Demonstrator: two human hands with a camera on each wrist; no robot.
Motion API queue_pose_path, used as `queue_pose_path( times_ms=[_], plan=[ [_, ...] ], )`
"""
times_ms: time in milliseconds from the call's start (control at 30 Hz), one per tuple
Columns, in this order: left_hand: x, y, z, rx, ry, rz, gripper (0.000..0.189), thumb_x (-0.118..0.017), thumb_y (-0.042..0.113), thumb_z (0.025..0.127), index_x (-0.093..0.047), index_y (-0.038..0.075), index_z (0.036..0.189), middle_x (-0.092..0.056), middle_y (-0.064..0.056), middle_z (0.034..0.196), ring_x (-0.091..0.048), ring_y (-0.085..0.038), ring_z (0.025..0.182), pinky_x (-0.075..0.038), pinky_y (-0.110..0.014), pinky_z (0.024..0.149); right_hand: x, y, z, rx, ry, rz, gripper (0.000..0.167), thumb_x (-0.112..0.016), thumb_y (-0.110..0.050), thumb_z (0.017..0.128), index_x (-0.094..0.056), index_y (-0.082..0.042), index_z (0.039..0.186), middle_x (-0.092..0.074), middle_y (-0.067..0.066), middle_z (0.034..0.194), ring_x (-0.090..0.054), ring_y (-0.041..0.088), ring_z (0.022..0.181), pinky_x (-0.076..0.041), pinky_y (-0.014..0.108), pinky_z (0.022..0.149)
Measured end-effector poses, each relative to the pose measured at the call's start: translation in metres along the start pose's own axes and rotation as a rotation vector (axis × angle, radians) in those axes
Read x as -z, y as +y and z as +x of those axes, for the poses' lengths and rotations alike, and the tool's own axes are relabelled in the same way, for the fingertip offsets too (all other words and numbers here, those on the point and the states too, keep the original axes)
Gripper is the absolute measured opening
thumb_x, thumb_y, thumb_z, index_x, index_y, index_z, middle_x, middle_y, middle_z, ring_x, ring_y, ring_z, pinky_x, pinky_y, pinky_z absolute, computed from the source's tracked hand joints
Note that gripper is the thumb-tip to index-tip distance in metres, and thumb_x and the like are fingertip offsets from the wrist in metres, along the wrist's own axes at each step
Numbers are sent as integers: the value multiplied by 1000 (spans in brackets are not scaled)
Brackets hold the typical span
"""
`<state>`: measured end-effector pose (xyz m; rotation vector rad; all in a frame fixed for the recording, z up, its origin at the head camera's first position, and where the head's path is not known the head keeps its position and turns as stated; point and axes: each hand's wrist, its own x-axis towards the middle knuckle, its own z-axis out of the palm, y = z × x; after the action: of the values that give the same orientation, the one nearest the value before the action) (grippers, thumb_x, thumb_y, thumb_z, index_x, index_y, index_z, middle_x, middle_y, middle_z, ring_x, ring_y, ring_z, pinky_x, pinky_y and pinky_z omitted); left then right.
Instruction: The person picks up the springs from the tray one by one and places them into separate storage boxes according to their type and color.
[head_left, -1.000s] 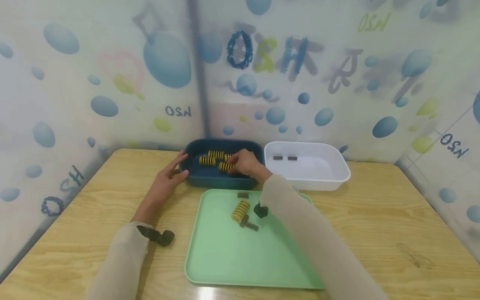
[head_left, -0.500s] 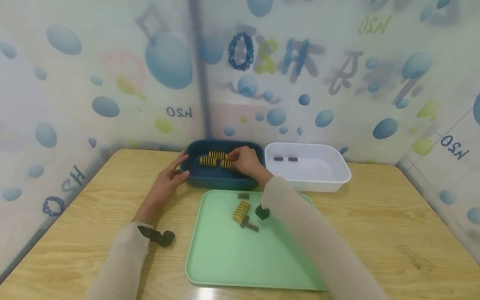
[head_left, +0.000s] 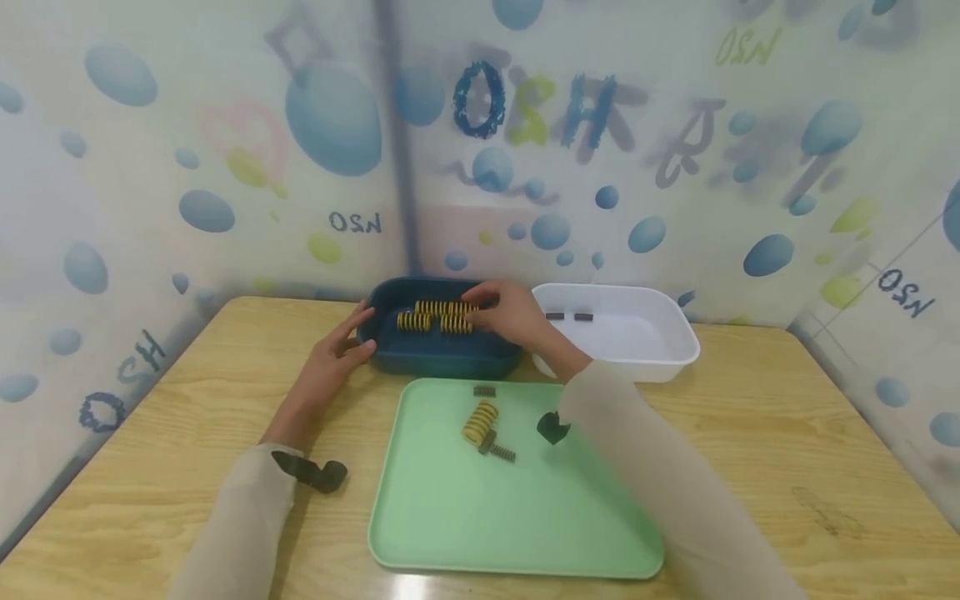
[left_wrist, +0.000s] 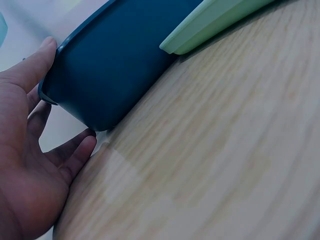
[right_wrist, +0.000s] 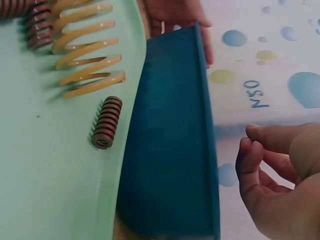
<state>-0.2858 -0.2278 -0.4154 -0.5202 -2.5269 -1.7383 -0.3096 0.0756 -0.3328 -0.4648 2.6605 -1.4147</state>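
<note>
Several yellow coil springs [head_left: 413, 322] lie in the dark blue bin [head_left: 446, 363] at the back of the table. My right hand [head_left: 513, 315] is over the bin's right part, fingertips close to the springs. In the right wrist view its thumb and fingers are loosely bent, with nothing visible between them. My left hand [head_left: 327, 364] touches the bin's left end with spread fingers, its thumb at the rim in the left wrist view. On the green tray [head_left: 450, 517] lie a larger yellow spring [head_left: 480, 422] and three small brown springs [right_wrist: 107, 122].
A white bin [head_left: 637, 333] stands right of the blue one, partly behind my right forearm, with two small dark springs [head_left: 583, 317] inside. The tray sits in front of both bins on the wooden table [head_left: 780, 433]. A patterned wall [head_left: 645, 183] rises behind.
My right hand has drawn to the right, off the springs. The front right spring now lies level in a row beside the others. My left hand has stayed at the bin's end.
</note>
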Motion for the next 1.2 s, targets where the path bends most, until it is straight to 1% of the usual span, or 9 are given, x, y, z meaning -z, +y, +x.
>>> queue_pose_path(
  times_ms=[133, 333, 433, 533, 633, 767, 867, 1067, 1200],
  plan=[
    [0, -1, -1, 3, -3, -1, 56, -55, 32, 98, -35, 25, 150, -17, 17, 156, -38, -33, 130, -33, -46, 101, 8, 0, -16, 5, 1, 8, 32, -71, -15, 88, -66, -11, 120, -62, 8, 117, -65, 19, 84, -53, 43, 78],
    [1, -2, -2, -8, -7, -4, 56, -55, 31, 98, -34, 23, 150, -17, 15, 157, -38, -33, 129, -38, -25, 95, 13, 3, -39, -26, -32, 48, 33, -72, -18, 88, -66, -12, 119, -63, 8, 117, -65, 21, 88, -52, 47, 79],
    [1, -1, -2, -10, -7, -13, 57, -56, 29, 98, -34, 22, 150, -17, 14, 157, -39, -34, 129, -38, -19, 91, 14, 4, -50, -17, -39, 50, 29, -71, -20, 89, -67, -14, 117, -65, 5, 112, -65, 24, 87, -51, 47, 77],
    [1, -2, -2, -12, -9, -17, 57, -56, 29, 98, -34, 22, 150, -17, 14, 157, -39, -34, 129, -38, -18, 91, 14, 4, -61, 8, -43, 57, 26, -70, -19, 89, -68, -13, 114, -65, 3, 108, -65, 29, 87, -52, 45, 74],
    [1, -1, -2, -17, -9, -17, 57, -56, 29, 98, -34, 21, 150, -17, 13, 157, -39, -34, 128, -39, -19, 91, 13, 2, -74, 17, -69, 115, 27, -70, -17, 89, -67, -9, 114, -65, 5, 107, -65, 33, 91, -54, 41, 75],
    [2, 0, -2, -15, -10, -11, 58, -56, 30, 98, -33, 20, 150, -17, 13, 157, -39, -33, 128, -38, -19, 92, 11, -1, -90, 19, -94, 149, 27, -69, -18, 89, -67, -9, 115, -66, 4, 106, -63, 33, 88, -53, 45, 75],
    [2, 0, -2, -15, -13, -13, 58, -56, 31, 98, -33, 20, 150, -17, 13, 157, -39, -33, 128, -38, -19, 92, 10, -2, -102, 29, -105, 112, 23, -68, -21, 91, -68, -13, 112, -67, 1, 102, -62, 31, 81, -51, 48, 72],
    [1, 0, -2, -20, -15, -36, 58, -56, 29, 98, -33, 20, 150, -17, 12, 157, -37, -35, 130, -39, -17, 91, 2, -1, -124, 42, -151, 69, 21, -68, -23, 91, -70, -14, 109, -66, -2, 101, -64, 32, 79, -53, 39, 66],
    [0, 0, -2, -9, -12, -41, 58, -56, 30, 98, -34, 20, 150, -17, 14, 157, -37, -34, 130, -39, -17, 91, -1, 2, -133, 55, -182, 39, 23, -68, -22, 90, -70, -11, 110, -66, -3, 99, -63, 31, 68, -50, 33, 59]
  ],
)
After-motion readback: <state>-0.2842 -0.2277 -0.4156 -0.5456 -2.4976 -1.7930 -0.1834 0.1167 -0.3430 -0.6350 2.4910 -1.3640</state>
